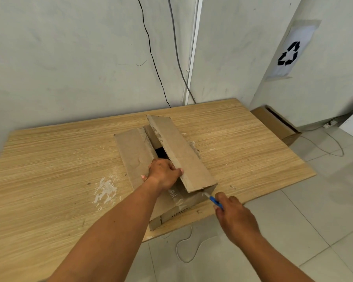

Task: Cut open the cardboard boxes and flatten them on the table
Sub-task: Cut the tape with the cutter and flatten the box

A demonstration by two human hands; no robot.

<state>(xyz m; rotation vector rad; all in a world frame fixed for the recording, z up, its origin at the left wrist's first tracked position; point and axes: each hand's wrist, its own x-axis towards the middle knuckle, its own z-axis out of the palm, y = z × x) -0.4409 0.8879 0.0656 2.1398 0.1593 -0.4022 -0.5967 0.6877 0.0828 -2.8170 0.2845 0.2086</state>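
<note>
Our brown cardboard box [183, 155] sits at the near edge of the light wooden tabletop [49, 159], its long side running away from us. Our left hand [163, 174] grips its near end. Our right hand [232, 212] holds the small blue-handled knife [214, 201], blade touching the box's near right corner.

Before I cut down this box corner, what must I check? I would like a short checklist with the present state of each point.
1. Cutter held securely: right hand grips the blue cutter: ok.
2. Blade placement: its tip meets the near right corner of the cardboard box: ok.
3. Other hand away from blade: left hand grips the box top, apart from the cutter: ok.
4. Box fully supported: its near end lies at the table edge; overhang: cannot tell.
5. Blade extension, too small to see: cannot tell.
</note>
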